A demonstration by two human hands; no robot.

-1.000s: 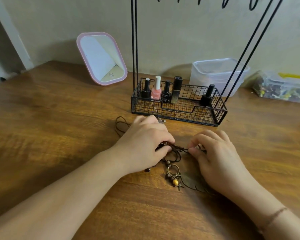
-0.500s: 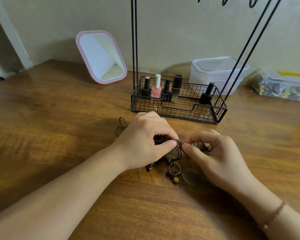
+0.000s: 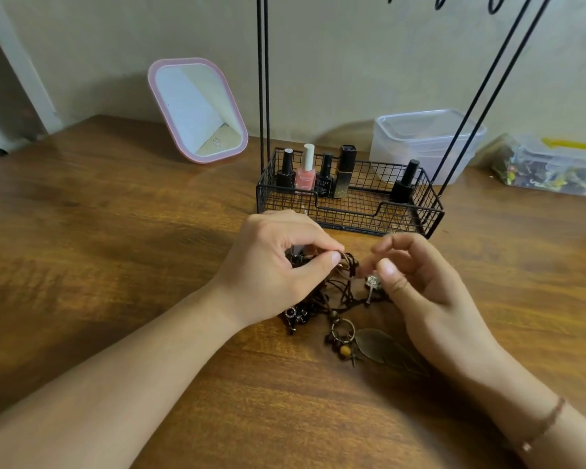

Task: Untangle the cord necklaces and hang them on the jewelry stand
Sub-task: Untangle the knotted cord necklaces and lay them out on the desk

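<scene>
**Head view: cord necklaces, tangled, in hand**

Item 1: cord necklaces [image 3: 332, 289], brown, bunched in one knot, lying on the wooden table [image 3: 115, 265] just in front of the jewelry stand [image 3: 349, 211].

Left hand [image 3: 271, 269] is pinching a loop of cord between thumb and forefinger, lifting it slightly off the table. Right hand [image 3: 416, 282] is sitting just beside that pinch, fingers curled, thumb and forefinger closing near a small silver pendant [image 3: 372, 282]; whether they are actually gripping cord cannot be told.

Below the pinch: dark bead cluster [image 3: 293, 316], ring charm with wooden beads [image 3: 342, 336], and bronze leaf pendant [image 3: 383, 346], all resting on the table, the leaf partly under the right wrist.

Beyond the pinch: stand's wire basket holding nail polish bottles [image 3: 307, 170]; black uprights rising out of view.

Further off: pink-framed mirror [image 3: 197, 110] leaning at the wall; clear plastic container [image 3: 420, 137]; a second container with small coloured items [image 3: 552, 167].
</scene>
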